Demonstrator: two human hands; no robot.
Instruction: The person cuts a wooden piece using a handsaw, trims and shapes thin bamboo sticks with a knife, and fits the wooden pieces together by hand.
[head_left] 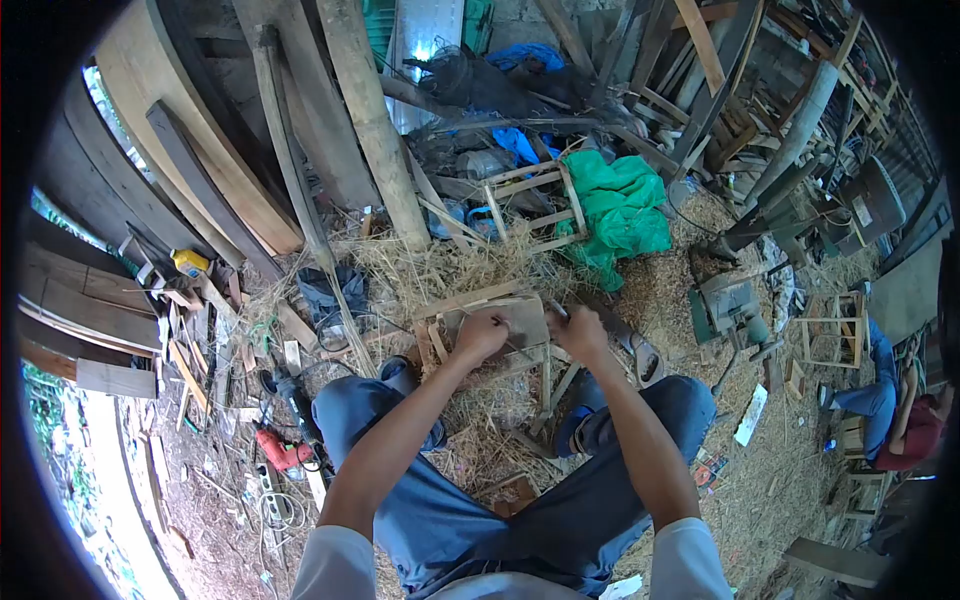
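My left hand is closed over the left part of a small wooden bench top between my feet. A small dark bit shows at its fingertips, too small to name. My right hand is closed at the bench's right edge, with a pale, narrow end poking out by the thumb; the rest is hidden in the fist. Just right of it, a handsaw lies with its handle toward me, beside my right foot. Thin wooden legs show below the bench top.
A red power tool and a power strip lie at left. Ahead are a wooden frame and a green sheet. A machine stands at right, near a seated person. Planks lean at left; shavings cover the ground.
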